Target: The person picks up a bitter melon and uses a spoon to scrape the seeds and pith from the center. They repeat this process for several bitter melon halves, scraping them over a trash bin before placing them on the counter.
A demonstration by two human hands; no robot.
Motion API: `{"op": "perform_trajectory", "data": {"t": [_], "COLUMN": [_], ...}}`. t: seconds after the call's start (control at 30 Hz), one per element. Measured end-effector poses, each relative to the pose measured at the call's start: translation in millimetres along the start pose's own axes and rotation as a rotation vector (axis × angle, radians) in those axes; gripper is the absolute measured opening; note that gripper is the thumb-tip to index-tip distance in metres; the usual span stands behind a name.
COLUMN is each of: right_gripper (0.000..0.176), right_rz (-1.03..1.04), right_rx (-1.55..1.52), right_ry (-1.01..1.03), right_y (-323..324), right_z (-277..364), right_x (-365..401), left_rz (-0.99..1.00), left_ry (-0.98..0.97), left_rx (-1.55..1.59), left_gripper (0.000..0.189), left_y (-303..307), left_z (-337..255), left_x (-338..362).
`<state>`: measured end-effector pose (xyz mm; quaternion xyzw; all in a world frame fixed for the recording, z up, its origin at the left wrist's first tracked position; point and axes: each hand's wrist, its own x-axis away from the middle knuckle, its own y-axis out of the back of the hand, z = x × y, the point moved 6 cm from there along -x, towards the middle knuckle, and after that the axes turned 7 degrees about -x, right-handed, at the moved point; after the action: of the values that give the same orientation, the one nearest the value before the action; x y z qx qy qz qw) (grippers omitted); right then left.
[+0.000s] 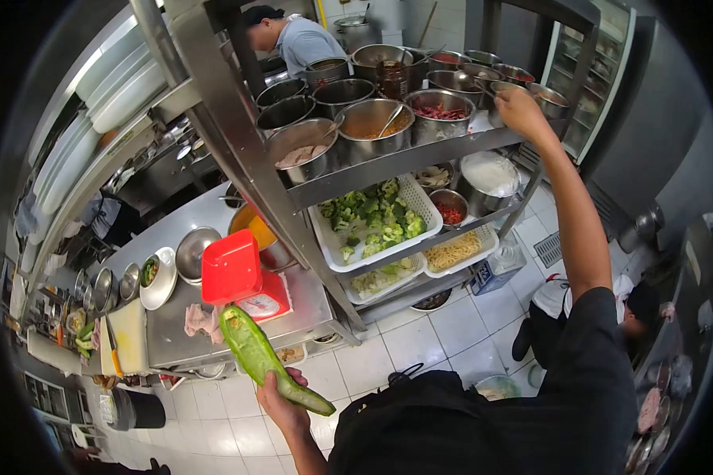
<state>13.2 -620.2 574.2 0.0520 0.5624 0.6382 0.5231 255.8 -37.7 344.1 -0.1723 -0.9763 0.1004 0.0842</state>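
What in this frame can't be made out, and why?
All in the head view:
Right hand: whether it holds anything; its own back hides the fingertips.
Green vegetable in the left hand: underside, turned away.
Red scale: reading, too small.
Blue box: lettering, too small.
Person at lower right: partly hidden behind the wearer's arm.

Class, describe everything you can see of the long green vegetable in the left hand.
The long green vegetable is cut open lengthwise, its pale green inside glossy and apparently hollowed, edged by darker skin. Its broad end points away from the person and leftward; its tapered end pokes out past the left hand, which grips it near that end, in the air by the metal counter. Its exact kind is unclear.
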Motion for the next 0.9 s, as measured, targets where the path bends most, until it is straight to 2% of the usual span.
{"op": "perform_trajectory", "data": {"t": [0.07, 0.1, 0.13, 0.17, 0.2, 0.27, 0.3, 0.33, 0.4, 0.47, 0.53, 0.63, 0.7, 0.73, 0.83, 0.9], "right_gripper": [0.024, 0.021, 0.019, 0.018, 0.019, 0.024, 0.03, 0.035, 0.037, 0.037, 0.039, 0.039, 0.037, 0.037, 0.036, 0.035], "right_rz": [0.001, -0.146, -0.174, -0.296, -0.286, -0.374, -0.289, -0.337, -0.295, -0.297, -0.46, -0.205, -0.331, -0.376, -0.091, -0.249], "right_rx": [0.216, 0.268, 0.163, 0.158, 0.192, 0.238, 0.288, 0.358, 0.381, 0.245, 0.243, 0.462, 0.289, 0.234, 0.464, 0.393], "right_ry": [0.009, 0.147, 0.14, 0.203, 0.123, 0.132, 0.034, 0.498, 0.427, 0.118, -0.002, 0.186, 0.075, -0.004, 0.009, 0.146], "right_y": [-2.9, -2.9, 3.1, 17.5, 23.2, 22.1, 7.0, -15.4, -26.3, -6.8, 7.3, -47.6, -9.0, 2.7, -33.6, -26.2], "right_z": [2.3, -3.7, -3.4, 24.3, 33.1, 51.4, 32.3, -4.2, -40.4, -27.3, 10.9, -100.4, -37.5, -25.5, -99.5, -111.7], "right_x": [-1.8, -4.1, -0.1, 15.3, 19.9, 32.2, 23.5, 10.5, -8.7, -3.7, 21.2, -31.1, -1.8, 6.9, -34.2, -34.0], "left_rz": [0.005, -0.003, -0.024, -0.043, -0.071, -0.064, -0.062, -0.053, -0.01, -0.023, -0.023, -0.041, -0.042, -0.056, -0.075, -0.085], "left_ry": [0.018, 0.026, 0.035, 0.044, 0.053, 0.044, 0.043, 0.041, 0.029, 0.031, 0.02, 0.018, 0.024, 0.025, 0.014, 0.009], "left_rx": [0.004, 0.013, 0.021, 0.015, 0.008, 0.016, 0.019, 0.018, 0.092, 0.11, 0.095, 0.073, 0.086, 0.08, 0.071, 0.077], "left_gripper": [0.034, 0.034, 0.034, 0.035, 0.035, 0.035, 0.035, 0.034, 0.026, 0.026, 0.027, 0.029, 0.03, 0.03, 0.03, 0.031], "left_y": [2.9, 4.3, 8.7, 12.6, 17.5, 22.3, 25.6, 29.6, 31.9, 36.3, 43.0, 50.3, 57.4, 63.1, 76.2, 90.2], "left_z": [3.0, 3.6, 4.0, 5.2, 5.9, 4.2, 5.3, 5.3, 2.4, -0.6, -3.3, -6.5, -8.0, -8.9, -13.8, -16.1], "left_x": [4.2, 3.8, 4.2, 5.1, 6.1, 5.4, 4.4, 5.1, 4.8, 6.3, 7.6, 11.1, 10.0, 12.9, 12.0, 13.9]}}
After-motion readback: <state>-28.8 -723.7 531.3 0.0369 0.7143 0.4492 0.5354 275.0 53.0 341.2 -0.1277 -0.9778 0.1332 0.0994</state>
